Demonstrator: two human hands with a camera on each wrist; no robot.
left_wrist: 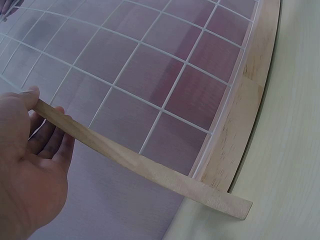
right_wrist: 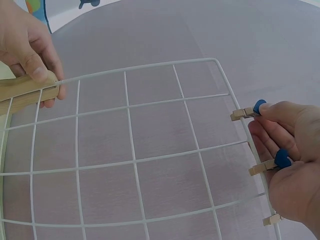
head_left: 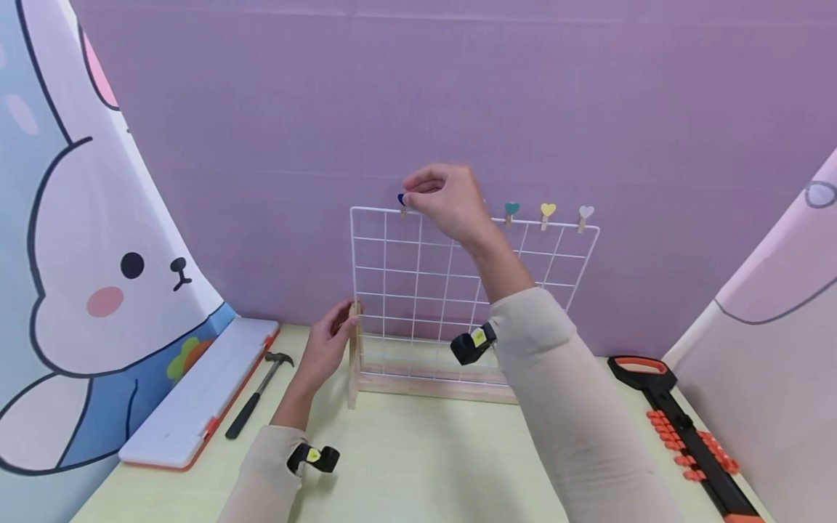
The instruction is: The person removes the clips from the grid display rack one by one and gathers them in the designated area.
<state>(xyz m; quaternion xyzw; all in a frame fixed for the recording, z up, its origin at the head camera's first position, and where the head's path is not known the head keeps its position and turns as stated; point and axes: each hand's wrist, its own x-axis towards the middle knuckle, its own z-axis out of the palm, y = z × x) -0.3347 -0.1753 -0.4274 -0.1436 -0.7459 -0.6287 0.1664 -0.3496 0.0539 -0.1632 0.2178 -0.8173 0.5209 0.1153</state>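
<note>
A white wire grid panel (head_left: 418, 298) stands upright in a wooden base (head_left: 431, 386). My right hand (head_left: 451, 200) is at its top wire, near the left corner. Thumb and fingers pinch a small wooden clothespin (right_wrist: 242, 114) with a dark blue heart, whose jaws sit over the wire. Below my right palm in the right wrist view, another blue-heart clothespin (right_wrist: 262, 167) grips the same wire. Clothespins with a teal heart (head_left: 512, 209), a yellow heart (head_left: 548, 211) and a white heart (head_left: 585, 213) line the top further right. My left hand (head_left: 327, 345) holds the upper end of the left wooden post (left_wrist: 135, 162).
On the left lie a claw hammer (head_left: 258, 396) and a long white case (head_left: 203, 392) with red edging. A long black tool (head_left: 686, 428) with an orange-trimmed handle and rows of orange clips lies at the right. A purple cloth backdrop (head_left: 294, 109) hangs behind the grid.
</note>
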